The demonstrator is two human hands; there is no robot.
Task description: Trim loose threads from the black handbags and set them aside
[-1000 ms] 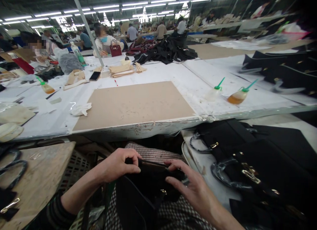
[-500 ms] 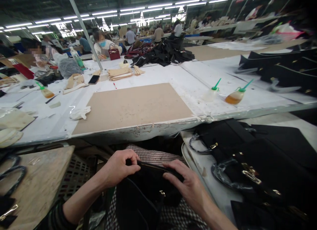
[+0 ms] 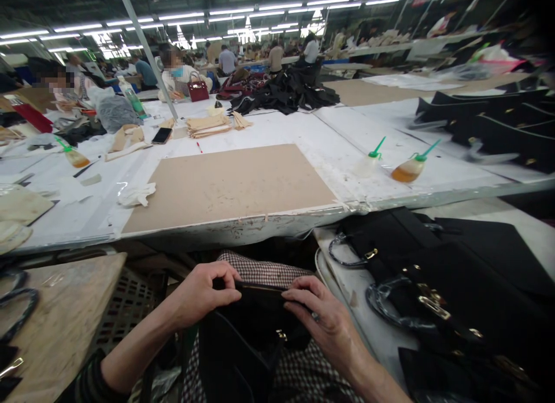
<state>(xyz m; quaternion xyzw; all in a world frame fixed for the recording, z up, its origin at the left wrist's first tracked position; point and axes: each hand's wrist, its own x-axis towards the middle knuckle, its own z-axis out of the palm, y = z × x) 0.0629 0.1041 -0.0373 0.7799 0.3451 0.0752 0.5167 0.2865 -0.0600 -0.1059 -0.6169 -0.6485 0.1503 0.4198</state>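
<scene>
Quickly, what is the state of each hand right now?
Left hand: closed, pinching the top edge of the black bag.
Right hand: closed, fingers gripping the same edge.

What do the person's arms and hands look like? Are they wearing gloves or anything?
No gloves: both the left hand and the right hand are bare, and I see no watch or bracelet. The left arm has a dark sleeve with thin lighter stripes, pushed up near the elbow. The right arm shows no sleeve in this view.
</scene>
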